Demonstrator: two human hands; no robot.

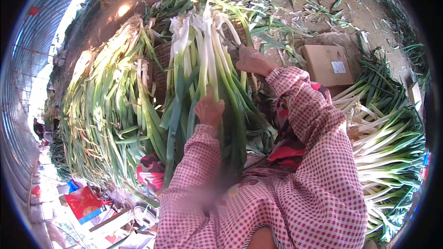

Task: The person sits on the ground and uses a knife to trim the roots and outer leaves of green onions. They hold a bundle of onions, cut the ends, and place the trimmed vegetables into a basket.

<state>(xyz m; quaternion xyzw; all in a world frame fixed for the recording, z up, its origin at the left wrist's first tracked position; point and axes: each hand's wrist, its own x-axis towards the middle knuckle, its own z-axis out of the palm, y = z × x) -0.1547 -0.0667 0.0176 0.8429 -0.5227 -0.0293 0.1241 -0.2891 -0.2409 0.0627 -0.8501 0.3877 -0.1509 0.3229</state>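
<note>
Long large green onions (pixel 209 52) with white lower stalks lie in front of me, their root ends pointing away and their leaves towards my lap. My left hand (pixel 209 109) is closed around a stalk among them, its index finger laid along the pale green part. Farther out and to the right, my right hand (pixel 254 58) is a fist beside the white stalks. A dark grey object (pixel 230 45) sticks out from it towards the stalks; its kind is hard to make out. Both palms are hidden.
Untrimmed green onions (pixel 107 110) with dry roots are heaped at left. Trimmed ones (pixel 384 145) lie piled at right, near a cardboard box (pixel 327 64). Leaf scraps (pixel 277 3) litter the ground beyond. A red package (pixel 84 202) and other clutter lie at lower left.
</note>
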